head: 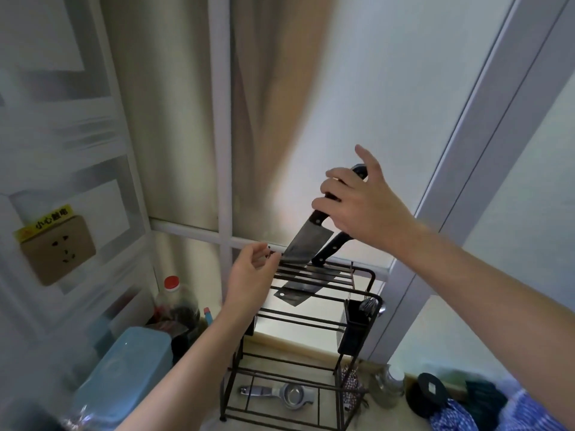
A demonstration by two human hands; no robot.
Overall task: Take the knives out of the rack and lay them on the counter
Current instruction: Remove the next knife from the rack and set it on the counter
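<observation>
The right hand [357, 206] is clamped on the dark handle of a cleaver [303, 244], whose blade is nearly clear of the slots at the top of the rack [298, 321], its tip just above the wires. A second knife [329, 248] sits in the rack just behind it, its handle touching or almost touching the cleaver's blade, and its own blade shows below the top bars. The left hand [249, 278] hovers at the rack's top left corner, fingers apart, holding nothing. To do this well, the lift should probably go straight along the slot until the tip is free, edge turned away from the left hand, which would be safer steadying the frame lower down. The counter [389, 418] in front of the rack looks crowded, so a bare patch is worth picking first.
</observation>
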